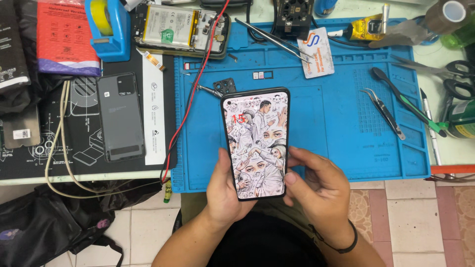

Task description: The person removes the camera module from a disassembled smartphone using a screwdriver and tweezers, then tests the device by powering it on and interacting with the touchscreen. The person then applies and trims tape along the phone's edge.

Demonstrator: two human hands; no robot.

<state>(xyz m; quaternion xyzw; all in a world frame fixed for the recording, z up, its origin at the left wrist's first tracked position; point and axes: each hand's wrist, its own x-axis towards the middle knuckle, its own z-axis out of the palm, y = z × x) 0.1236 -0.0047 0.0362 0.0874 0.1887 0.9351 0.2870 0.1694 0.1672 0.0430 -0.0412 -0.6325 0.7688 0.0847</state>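
Observation:
A smartphone (256, 141) with a lit screen showing a drawn black-and-white wallpaper is held upright over the front edge of a blue repair mat (341, 123). My left hand (226, 190) grips its lower left side, thumb along the edge. My right hand (316, 190) holds the lower right side, thumb resting on the screen's right rim. A black band circles my right wrist.
A grey phone back cover (120, 116) lies on a black mat at left. An opened phone with its battery exposed (180, 27) sits at the back, red and black wires trailing from it. Tweezers (386, 111), a green-tipped pry tool (410, 104), scissors (457, 74) and a blue tape dispenser (106, 27) lie around.

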